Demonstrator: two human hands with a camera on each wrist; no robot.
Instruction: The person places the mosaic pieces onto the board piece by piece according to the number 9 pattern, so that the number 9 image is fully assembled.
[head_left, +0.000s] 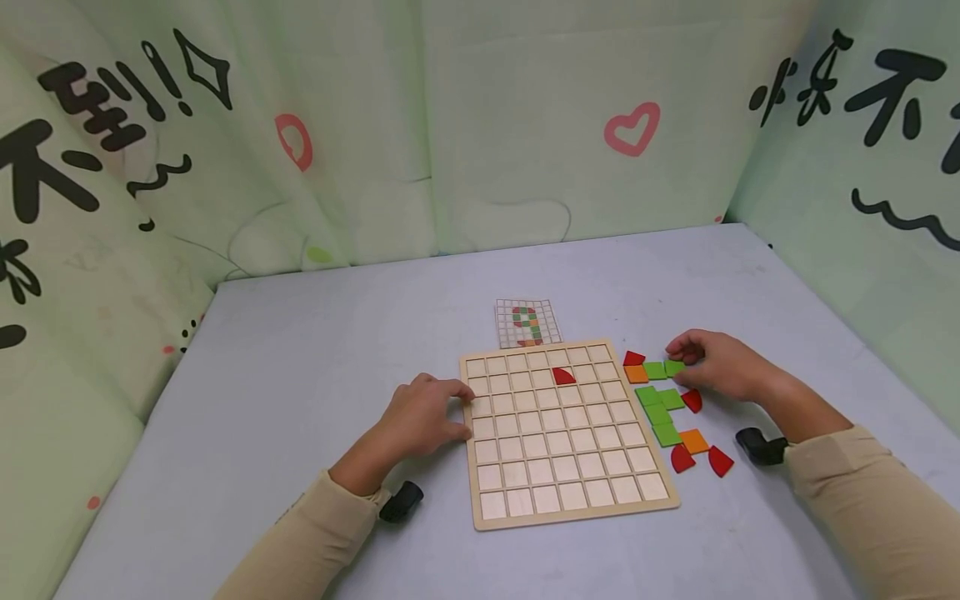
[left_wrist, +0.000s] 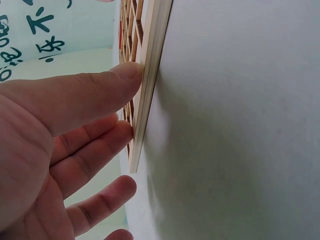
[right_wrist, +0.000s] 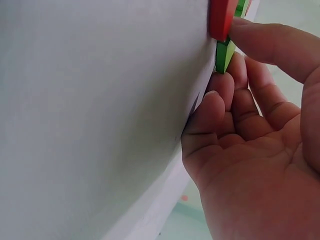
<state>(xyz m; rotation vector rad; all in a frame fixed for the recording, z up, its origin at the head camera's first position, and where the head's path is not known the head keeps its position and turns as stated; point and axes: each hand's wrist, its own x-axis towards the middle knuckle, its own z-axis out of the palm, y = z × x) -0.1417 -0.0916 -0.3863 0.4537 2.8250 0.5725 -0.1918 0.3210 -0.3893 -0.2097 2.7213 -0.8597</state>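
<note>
A wooden grid board [head_left: 577, 516] lies flat, with one red quarter-circle tile [head_left: 564, 377] in an upper cell. My left hand [head_left: 426, 414] rests at the board's left edge. In the left wrist view its thumb [left_wrist: 127, 71] touches the rim, the other fingers loosely extended beside it. To the right of the board my right hand [head_left: 722, 364] pinches a green square tile [head_left: 674, 367] at the end of the top row. In the right wrist view that green tile [right_wrist: 224, 57] shows between thumb and fingers, with a red tile [right_wrist: 221, 20] in front.
Loose tiles lie right of the board: several green squares [head_left: 657, 414], orange squares [head_left: 694, 441] and red quarter-circles [head_left: 720, 461]. A pattern card [head_left: 504, 325] with a small coloured grid sits just beyond the board. Printed curtains [head_left: 517, 125] enclose the white table [head_left: 337, 333].
</note>
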